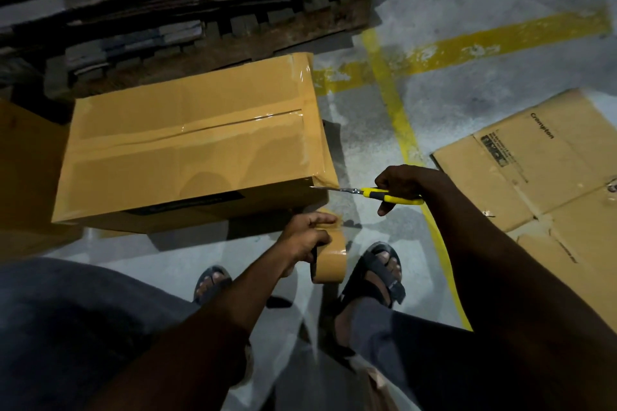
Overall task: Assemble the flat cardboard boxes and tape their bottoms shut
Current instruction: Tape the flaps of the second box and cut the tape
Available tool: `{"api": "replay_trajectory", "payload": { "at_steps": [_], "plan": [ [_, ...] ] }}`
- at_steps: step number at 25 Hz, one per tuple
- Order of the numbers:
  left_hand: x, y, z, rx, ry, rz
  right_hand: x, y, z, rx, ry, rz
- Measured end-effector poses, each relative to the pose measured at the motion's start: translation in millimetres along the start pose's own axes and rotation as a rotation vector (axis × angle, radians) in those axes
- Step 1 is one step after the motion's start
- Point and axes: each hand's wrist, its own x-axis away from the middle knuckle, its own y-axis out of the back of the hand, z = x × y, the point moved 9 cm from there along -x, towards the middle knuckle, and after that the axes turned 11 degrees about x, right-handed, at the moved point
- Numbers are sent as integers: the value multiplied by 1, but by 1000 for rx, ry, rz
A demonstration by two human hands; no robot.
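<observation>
A made-up box (190,143) stands on the floor (467,10) in front of the person, taped side up. Glossy tape runs along its middle seam and down its right edge. The right hand (400,182) grips yellow-handled scissors (370,192), fingers curled round the handles. The blades point left, with their tip at the box's near right corner, where a strip of tape folds over the edge. I cannot tell whether the blades are open or closed.

The left hand (307,233) is lower, just beside the box's near side. It holds a brown tape roll (330,260), with the fingers wrapped over the top of it. The two hands are apart, the right above the left.

Flat cardboard (534,170) with printing lies on the floor to the right. Behind the box is a pallet (300,30) stacked with dark flattened sheets. A yellow line (500,33) crosses the floor. The person's sandals (377,274) show below the roll.
</observation>
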Motion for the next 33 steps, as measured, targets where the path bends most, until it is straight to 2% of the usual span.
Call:
{"api": "replay_trajectory", "payload": {
  "at_steps": [1, 3, 6, 8, 10, 12, 14, 16, 19, 21, 25, 28, 30, 33],
  "plan": [
    [2, 2, -2, -12, -4, -1, 5, -4, 6, 150, 7, 3],
    [5, 8, -10, -41, -25, 0, 19, -10, 18, 295, 29, 36],
    [15, 18, -28, -126, -47, 10, 26, -21, 4, 337, -77, 43],
    [23, 27, -44, -173, -64, 10, 29, -18, -16, 307, -156, -84],
    [33, 41, -66, -166, -85, -14, 50, -7, -37, 213, -284, -317],
    [41, 56, -95, -137, -106, -66, 84, 10, -42, -66, -423, -567],
    [51, 72, -129, -185, -141, -127, 104, 29, -22, -266, -459, -651],
    [61, 93, -167, -270, -224, -220, 108, 61, 28, -319, -381, -715],
    [78, 141, -211, -428, -436, -456, 104, 101, 121, -324, -194, -836],
    [77, 167, -217, -523, -469, -556, 100, 111, 178, -263, -100, -895],
    [54, 197, -203, -628, -369, -521, 67, 104, 233, -99, -116, -924],
    [46, 211, -203, -698, -350, -503, 43, 94, 238, -40, -118, -796],
    [40, 218, -204, -715, -346, -493, 47, 92, 229, -167, -81, -780],
    [26, 218, -201, -718, -320, -423, 82, 78, 175, -701, -64, -870]
  ]
}}
